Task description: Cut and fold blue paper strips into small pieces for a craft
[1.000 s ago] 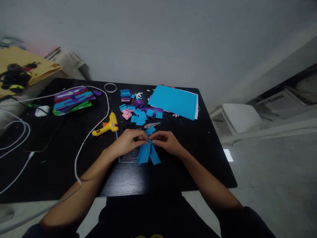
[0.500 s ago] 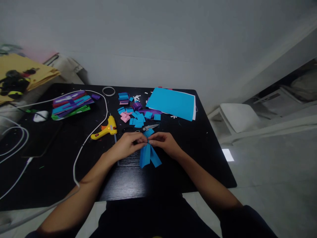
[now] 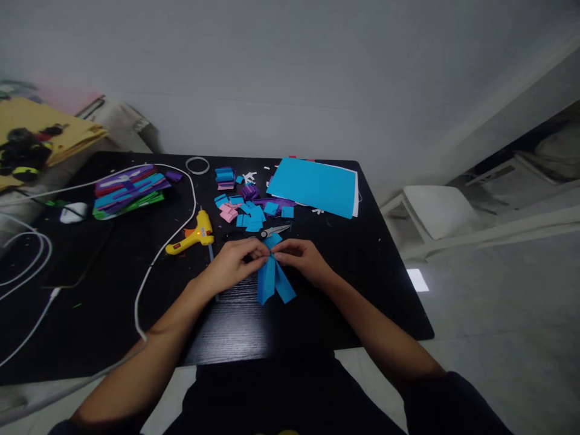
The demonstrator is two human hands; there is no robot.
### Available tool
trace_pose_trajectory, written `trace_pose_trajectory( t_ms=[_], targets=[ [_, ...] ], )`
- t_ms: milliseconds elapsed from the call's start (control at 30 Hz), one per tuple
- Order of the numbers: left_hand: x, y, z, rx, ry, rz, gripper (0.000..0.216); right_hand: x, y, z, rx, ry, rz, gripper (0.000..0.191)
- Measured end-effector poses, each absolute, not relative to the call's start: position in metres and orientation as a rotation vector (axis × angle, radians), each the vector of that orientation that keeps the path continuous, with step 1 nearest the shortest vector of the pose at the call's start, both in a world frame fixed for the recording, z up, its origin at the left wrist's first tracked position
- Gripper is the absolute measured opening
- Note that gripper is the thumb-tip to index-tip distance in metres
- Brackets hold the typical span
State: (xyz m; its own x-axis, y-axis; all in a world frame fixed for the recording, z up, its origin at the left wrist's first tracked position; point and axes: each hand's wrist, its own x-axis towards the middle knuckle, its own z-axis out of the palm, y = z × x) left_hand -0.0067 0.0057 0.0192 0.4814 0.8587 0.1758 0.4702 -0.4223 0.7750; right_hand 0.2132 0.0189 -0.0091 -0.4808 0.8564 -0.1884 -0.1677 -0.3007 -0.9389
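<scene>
Both hands meet over the middle of the black table (image 3: 317, 320). My left hand (image 3: 235, 261) and my right hand (image 3: 301, 257) pinch a folded blue paper piece (image 3: 272, 279) at its centre; two blue strips hang down from the pinch toward me and a small blue fold pokes up behind it. Just behind my fingers lie scissors (image 3: 274, 230). A yellow glue gun (image 3: 193, 234) rests to the left of my left hand.
Small blue, pink and purple paper squares (image 3: 247, 208) are scattered behind the scissors. A blue sheet (image 3: 315, 186) lies at the back right, a coloured paper stack (image 3: 127, 190) at the back left. A white cable (image 3: 156, 257) crosses the table. A white chair (image 3: 435, 211) stands right.
The hands and the blue paper piece stay almost where they were; the fingers have only shifted slightly on it. The view has tilted a little.
</scene>
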Motion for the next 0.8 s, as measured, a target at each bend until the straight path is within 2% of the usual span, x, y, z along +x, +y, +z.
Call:
trace_pose_trajectory(
  t_ms=[233, 800],
  targets=[
    [-0.0091, 0.0061, 0.0183, 2.112, 1.024, 0.734, 0.016, 0.2114, 0.0176, -0.011, -0.945, -1.199, 1.843, 0.027],
    [-0.008, 0.0083, 0.0129, 2.029, 1.094, 0.831, 0.01, 0.2134, 0.0181, -0.0127, -0.871, -1.224, 1.879, 0.028]
  ],
)
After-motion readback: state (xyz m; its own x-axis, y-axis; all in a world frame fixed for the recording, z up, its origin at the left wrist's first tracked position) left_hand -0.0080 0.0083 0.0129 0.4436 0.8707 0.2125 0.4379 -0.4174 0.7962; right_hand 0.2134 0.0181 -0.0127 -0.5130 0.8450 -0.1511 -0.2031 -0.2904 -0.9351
